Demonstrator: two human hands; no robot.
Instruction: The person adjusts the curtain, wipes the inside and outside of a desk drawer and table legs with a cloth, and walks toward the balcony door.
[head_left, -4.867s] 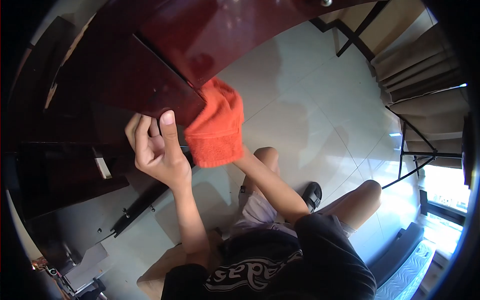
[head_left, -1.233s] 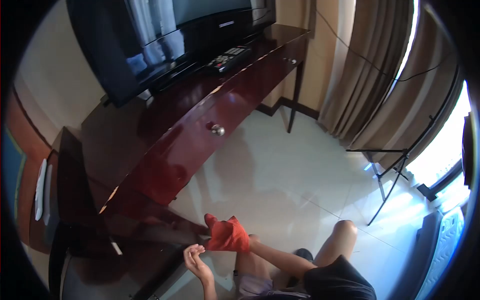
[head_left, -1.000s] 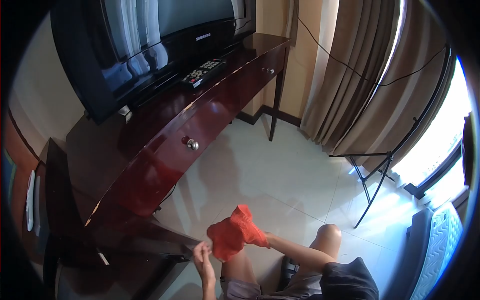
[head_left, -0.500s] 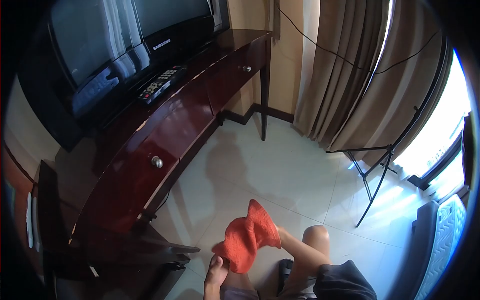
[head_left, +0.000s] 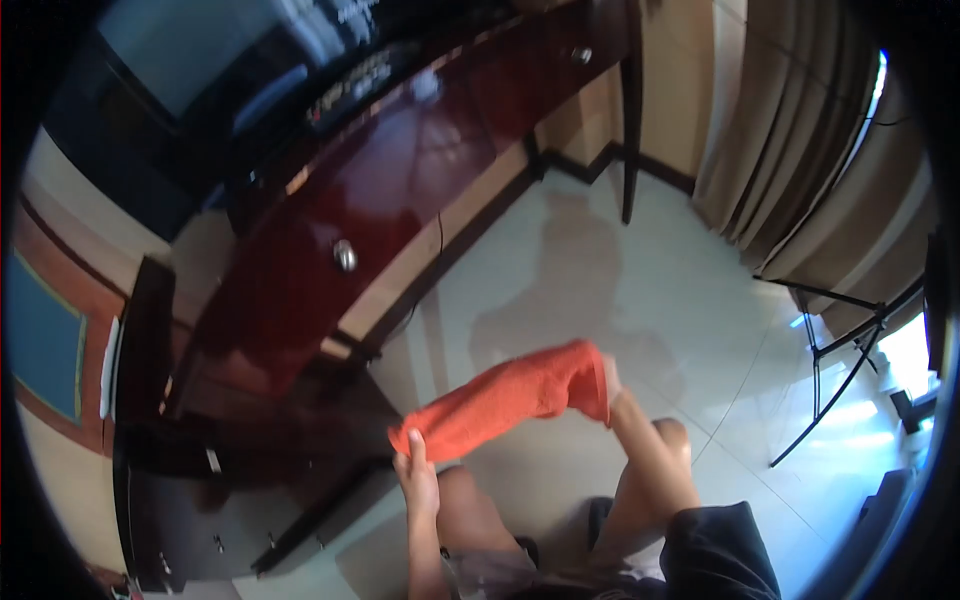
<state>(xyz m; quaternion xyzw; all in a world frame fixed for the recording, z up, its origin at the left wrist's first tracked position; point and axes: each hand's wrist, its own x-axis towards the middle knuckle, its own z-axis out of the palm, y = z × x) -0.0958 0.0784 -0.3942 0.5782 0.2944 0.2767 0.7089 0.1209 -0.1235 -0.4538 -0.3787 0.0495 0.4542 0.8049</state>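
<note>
An orange cloth, like a small towel, is stretched between my two hands above the floor, in front of my knees. My left hand pinches its left end, thumb on top. At the other end my right hand is closed on the cloth, and its fingers are mostly hidden behind the folds. The cloth's right end droops a little below that hand.
A dark red wooden console table carries a television and a blurred remote control. A dark low wooden unit stands at the left. Right of me are a black metal stand and brown curtains.
The cloth has gone from bunched and folded to stretched out lengthwise as my hands moved apart. My view has tilted down and turned left.
</note>
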